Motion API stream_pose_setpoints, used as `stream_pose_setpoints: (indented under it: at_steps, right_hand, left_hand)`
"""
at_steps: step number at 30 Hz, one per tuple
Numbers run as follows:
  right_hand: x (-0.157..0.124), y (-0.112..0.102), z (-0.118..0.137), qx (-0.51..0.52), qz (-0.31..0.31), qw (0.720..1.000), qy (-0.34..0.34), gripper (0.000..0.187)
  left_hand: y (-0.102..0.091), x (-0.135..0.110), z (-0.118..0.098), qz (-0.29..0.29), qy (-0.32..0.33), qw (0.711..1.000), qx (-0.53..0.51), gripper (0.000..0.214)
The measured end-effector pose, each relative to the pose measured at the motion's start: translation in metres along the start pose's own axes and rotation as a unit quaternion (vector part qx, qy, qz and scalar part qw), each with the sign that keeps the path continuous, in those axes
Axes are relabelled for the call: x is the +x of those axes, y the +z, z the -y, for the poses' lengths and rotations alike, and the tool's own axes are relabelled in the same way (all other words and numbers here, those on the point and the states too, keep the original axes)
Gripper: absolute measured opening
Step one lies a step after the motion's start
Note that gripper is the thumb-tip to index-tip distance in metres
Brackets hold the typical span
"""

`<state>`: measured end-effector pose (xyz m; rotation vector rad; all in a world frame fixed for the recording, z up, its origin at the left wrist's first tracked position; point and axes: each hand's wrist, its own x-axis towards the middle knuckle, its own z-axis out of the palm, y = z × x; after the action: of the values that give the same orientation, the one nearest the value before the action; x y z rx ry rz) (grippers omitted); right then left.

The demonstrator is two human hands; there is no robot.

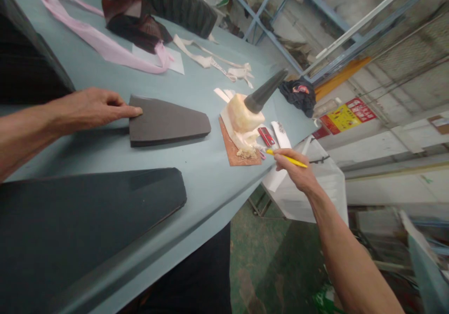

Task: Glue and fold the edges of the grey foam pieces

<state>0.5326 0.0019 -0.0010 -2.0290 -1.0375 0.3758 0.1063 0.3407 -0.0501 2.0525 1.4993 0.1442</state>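
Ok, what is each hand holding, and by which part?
The right hand pinches a yellow pencil near its front end. The left hand grips nothing; it rests on the edge of the dark grey panel.

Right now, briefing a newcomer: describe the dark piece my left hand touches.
On the pale-blue table, find the left hand; its fingertips rest on a grey tapered panel. Its neighbour, the darker panel at the near edge, is much larger.

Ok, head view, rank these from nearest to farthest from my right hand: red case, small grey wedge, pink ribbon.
1. Red case, beside the right hand holding the yellow pencil.
2. Small grey wedge, centre, touched by the left hand.
3. Pink ribbon, far back left.
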Motion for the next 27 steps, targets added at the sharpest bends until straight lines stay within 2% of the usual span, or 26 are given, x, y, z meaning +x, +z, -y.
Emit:
stream_pose_setpoints:
  at_steps: [3, 6, 9, 13, 18, 23, 27]
  right_hand:
    - [-0.005, -0.007, -0.002, 0.008, -0.008, 1.000, 0.011, 0.040]
    - [-0.011, -0.013, -0.001, 0.039, -0.046, 0.998, 0.010, 0.040]
    - [-0.015, -0.008, 0.005, 0.091, -0.078, 0.993, -0.004, 0.044]
    - [-0.017, 0.013, 0.021, 0.153, -0.089, 0.984, -0.025, 0.044]
    - [-0.025, 0.043, 0.052, 0.210, -0.092, 0.971, -0.063, 0.044]
    - [-0.028, 0.075, 0.087, 0.225, -0.058, 0.967, -0.108, 0.043]
    - [-0.014, 0.104, 0.112, 0.279, -0.038, 0.951, -0.131, 0.045]
  left_hand:
    - [0.001, -0.003, -0.001, -0.007, 0.005, 1.000, -0.022, 0.041]
    - [0.002, -0.005, 0.000, -0.007, 0.018, 0.999, -0.028, 0.045]
    - [0.002, -0.005, 0.002, -0.003, 0.031, 0.999, -0.029, 0.048]
    - [0.003, -0.006, 0.005, -0.002, 0.049, 0.998, -0.034, 0.053]
    - [0.002, -0.009, 0.005, -0.007, 0.068, 0.997, -0.044, 0.056]
    - [0.003, -0.008, 0.005, -0.013, 0.070, 0.996, -0.058, 0.056]
    - [0.006, -0.010, 0.005, -0.019, 0.069, 0.995, -0.065, 0.055]
